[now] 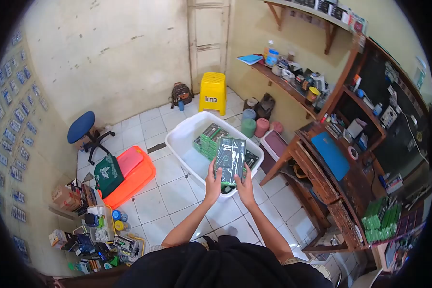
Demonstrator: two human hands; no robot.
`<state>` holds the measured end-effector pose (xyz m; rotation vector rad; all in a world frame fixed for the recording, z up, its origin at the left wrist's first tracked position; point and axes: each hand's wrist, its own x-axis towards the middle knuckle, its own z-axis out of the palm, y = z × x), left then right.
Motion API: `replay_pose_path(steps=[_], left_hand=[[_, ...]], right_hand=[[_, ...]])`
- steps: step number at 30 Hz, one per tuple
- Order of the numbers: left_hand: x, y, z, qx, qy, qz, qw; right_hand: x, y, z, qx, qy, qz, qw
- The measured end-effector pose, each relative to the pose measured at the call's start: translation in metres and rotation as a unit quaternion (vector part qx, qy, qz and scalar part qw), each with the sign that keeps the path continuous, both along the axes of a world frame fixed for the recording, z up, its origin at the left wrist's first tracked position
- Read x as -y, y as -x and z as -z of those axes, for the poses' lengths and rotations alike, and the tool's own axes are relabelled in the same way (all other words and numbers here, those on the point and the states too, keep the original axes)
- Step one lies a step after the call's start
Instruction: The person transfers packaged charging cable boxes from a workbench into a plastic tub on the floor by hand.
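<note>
A flat, dark green and black box [231, 157] in shiny clear wrap is held between both my hands, over the near part of a white plastic tub [180, 156]. My left hand [213, 182] grips its left lower edge, and my right hand [245, 187] grips the right lower edge. Bright green edges show beneath it, but I cannot tell whether more boxes are in the grip. Inside the tub stand stacks of similar green boxes [207, 146], partly hidden behind the held box.
An orange lid [146, 174] with a green bag [109, 174] lies left of the tub. Behind stands a yellow stool [212, 93]. A wooden desk [317, 175] is on the right, with more green boxes [381, 221] near it. A blue chair [81, 126] stands far left.
</note>
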<state>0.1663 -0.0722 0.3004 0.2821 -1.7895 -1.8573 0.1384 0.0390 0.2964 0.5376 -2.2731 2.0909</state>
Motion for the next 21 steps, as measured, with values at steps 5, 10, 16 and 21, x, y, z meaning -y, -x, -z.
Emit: replay_pose_path(steps=[5, 10, 16, 21], left_hand=[[0.056, 0.021, 0.018, 0.035, 0.029, -0.044, 0.998], [0.109, 0.06, 0.025, 0.073, 0.018, -0.01, 0.997], [0.179, 0.12, 0.054, 0.123, -0.011, 0.085, 0.989], [0.234, 0.162, 0.076, 0.04, -0.09, 0.115, 0.988]], right_hand=[[0.05, 0.023, 0.011, 0.097, 0.022, -0.064, 0.993], [0.104, 0.069, 0.03, 0.066, 0.056, -0.047, 0.995], [0.165, 0.14, 0.05, 0.12, 0.062, -0.036, 0.99], [0.213, 0.186, 0.063, 0.138, 0.066, -0.047, 0.987]])
